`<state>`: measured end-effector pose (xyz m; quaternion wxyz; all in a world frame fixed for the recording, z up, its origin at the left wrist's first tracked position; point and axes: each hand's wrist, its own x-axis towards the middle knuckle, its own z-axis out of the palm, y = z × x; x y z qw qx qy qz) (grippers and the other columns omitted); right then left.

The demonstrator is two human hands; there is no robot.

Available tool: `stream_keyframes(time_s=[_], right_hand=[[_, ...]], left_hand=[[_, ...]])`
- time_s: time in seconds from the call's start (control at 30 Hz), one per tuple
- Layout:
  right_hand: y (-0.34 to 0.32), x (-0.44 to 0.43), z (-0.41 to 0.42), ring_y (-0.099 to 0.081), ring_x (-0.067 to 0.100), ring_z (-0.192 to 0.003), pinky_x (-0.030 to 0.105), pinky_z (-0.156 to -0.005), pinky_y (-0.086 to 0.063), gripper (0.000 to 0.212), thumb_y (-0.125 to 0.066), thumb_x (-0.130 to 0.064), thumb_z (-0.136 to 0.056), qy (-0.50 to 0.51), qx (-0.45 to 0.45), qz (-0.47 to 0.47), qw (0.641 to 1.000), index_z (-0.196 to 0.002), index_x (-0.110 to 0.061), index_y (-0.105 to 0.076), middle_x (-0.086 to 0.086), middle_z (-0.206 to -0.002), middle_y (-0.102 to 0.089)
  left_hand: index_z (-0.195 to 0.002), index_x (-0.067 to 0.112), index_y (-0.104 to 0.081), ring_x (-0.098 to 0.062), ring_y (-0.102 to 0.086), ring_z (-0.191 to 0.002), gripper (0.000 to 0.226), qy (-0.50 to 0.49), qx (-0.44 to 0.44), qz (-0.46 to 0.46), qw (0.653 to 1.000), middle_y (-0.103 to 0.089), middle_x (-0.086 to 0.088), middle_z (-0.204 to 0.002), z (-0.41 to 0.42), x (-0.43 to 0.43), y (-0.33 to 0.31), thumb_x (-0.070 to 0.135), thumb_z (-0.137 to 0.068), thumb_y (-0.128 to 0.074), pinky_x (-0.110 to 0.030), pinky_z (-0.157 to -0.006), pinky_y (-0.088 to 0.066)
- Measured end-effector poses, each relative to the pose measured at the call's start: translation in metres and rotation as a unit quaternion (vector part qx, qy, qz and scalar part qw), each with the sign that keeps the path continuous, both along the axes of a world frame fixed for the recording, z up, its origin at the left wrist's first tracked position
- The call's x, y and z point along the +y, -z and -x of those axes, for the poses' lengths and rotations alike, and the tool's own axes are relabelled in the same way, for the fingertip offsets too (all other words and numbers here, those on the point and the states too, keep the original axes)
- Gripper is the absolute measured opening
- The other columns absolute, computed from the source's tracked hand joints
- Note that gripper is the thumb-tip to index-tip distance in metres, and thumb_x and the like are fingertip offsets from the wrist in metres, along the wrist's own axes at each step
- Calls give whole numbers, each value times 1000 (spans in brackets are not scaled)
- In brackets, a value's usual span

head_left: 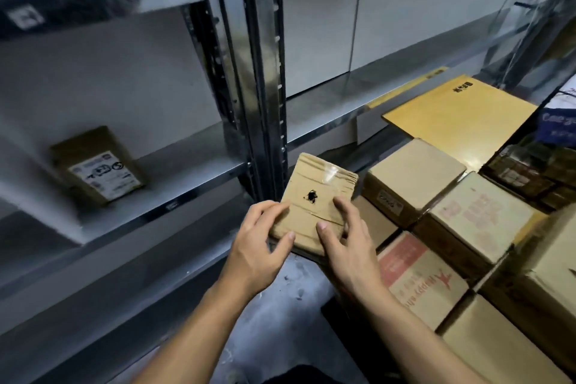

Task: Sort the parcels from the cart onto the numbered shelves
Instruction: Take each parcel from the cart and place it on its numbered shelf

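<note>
A small flat cardboard parcel [314, 193], taped and with a dark hole in its top face, is held between both hands in front of the shelf upright. My left hand [260, 240] grips its near left corner, thumb on top. My right hand [346, 240] grips its near right edge, thumb and fingers curled over the top. On the left metal shelf [193, 178] lies another brown parcel [98, 165] with a white label. To the right, the cart load of cardboard boxes [414, 178] is packed close together.
A yellow padded envelope [461, 112] lies on the boxes at the back right, beside a blue-and-white packet [561, 121]. The dark steel upright [265, 72] divides two shelf bays. A lower shelf rail [124, 262] runs beneath. Grey floor shows between my arms.
</note>
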<state>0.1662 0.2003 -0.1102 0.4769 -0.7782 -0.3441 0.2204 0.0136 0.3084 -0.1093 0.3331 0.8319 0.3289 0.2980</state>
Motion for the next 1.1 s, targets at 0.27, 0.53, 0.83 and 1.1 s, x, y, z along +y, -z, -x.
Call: stream_keyframes(time_s=[0.27,0.53,0.83,1.1], right_hand=[[1,41,20,-48,2,-129,32,-108,-43,49,-59,-42,-90,-111,63,-76,989,-127,-67,-39,-19,-141,-50],[0,50,23,-41,-11,-131,26,-113,-35,46,-51,-36,-99,-188,79,-65,977,-137,-59,-40,-39,-137,-46],[-18,54,29,-65,0,-110,26,-92,-56,37,-61,-42,-95,-214,165,-85,959,-128,-55,-53,-22,-117,-68],[-8,57,23,-71,22,-103,52,-91,-57,46,-68,-17,-94,-146,254,-126,948,-126,-44,-50,5,-113,-70]], left_hand=[[-120,42,-56,3,-53,-114,29,-168,-147,163,961,-58,9,-126,47,21,-5,30,-93,-56,-13,-96,-41],[-119,36,-62,-2,-64,-103,35,-157,-236,303,910,-68,16,-114,49,19,3,37,-85,-59,-13,-79,-47],[-128,24,-56,-2,-60,-109,40,-188,-135,149,961,-60,4,-125,43,9,7,17,-90,-67,-10,-81,-48],[-127,36,-52,2,-58,-112,42,-151,-159,118,968,-58,9,-126,42,3,-8,24,-89,-64,-8,-85,-46]])
